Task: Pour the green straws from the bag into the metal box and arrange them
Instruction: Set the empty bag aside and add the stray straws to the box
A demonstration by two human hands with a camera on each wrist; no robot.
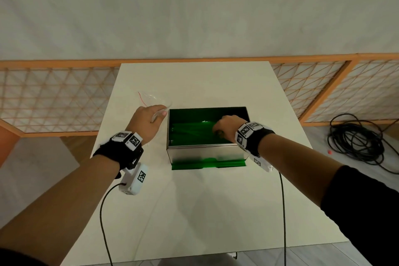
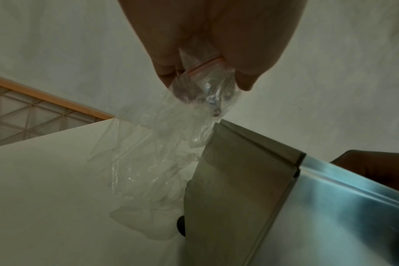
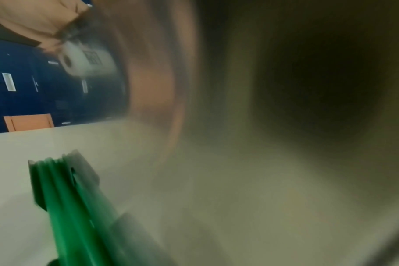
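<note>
judging by the empty bag, the arranging step is being done now, so the green straws [image 1: 194, 130] are probably best being nudged gently till they're all lying parallel, nothing being bent.

nearest, at about 5 o'clock of the metal box [image 1: 205, 153], the right hand [image 1: 226, 127] is being dipped inside over the straws; fingers are looking curled but whether anything is being pinched can't be told. farther out, at 10 o'clock, the clear bag [image 2: 153, 153] is being clamped, crumpled, in the left hand [image 1: 149, 121] fingers [image 2: 164, 72], just beside the box wall.
</note>
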